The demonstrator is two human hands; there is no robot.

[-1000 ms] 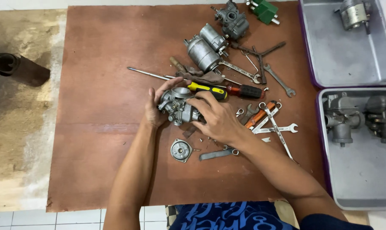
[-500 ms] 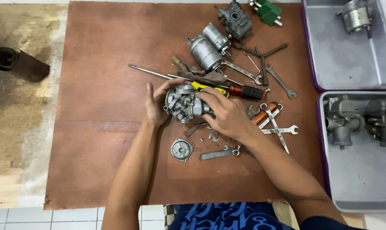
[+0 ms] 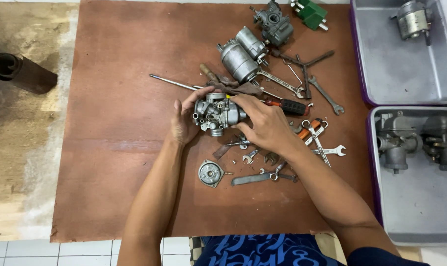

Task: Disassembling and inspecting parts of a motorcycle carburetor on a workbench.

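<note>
Both hands grip a grey metal carburetor body (image 3: 216, 113) just above the brown board (image 3: 120, 162). My left hand (image 3: 185, 118) cups its left side with the fingers curled over the top. From the right, my right hand (image 3: 263, 123) covers the part's other side, fingers wrapped on it. A round metal cover (image 3: 209, 173) lies on the board just below the hands. Small wrenches (image 3: 263, 176) and loose bits lie beside my right wrist.
Two more carburetors (image 3: 243, 56) and a dark one (image 3: 274, 22) lie at the back with a screwdriver (image 3: 282, 104), spanners (image 3: 327, 96) and a green part (image 3: 311, 12). Two grey trays (image 3: 406, 74) at right hold carburetor parts (image 3: 396, 143). A dark cylinder (image 3: 16, 71) lies far left.
The carburetor has been lifted slightly and turned in both hands, and the hands have shifted a little toward the back of the board.
</note>
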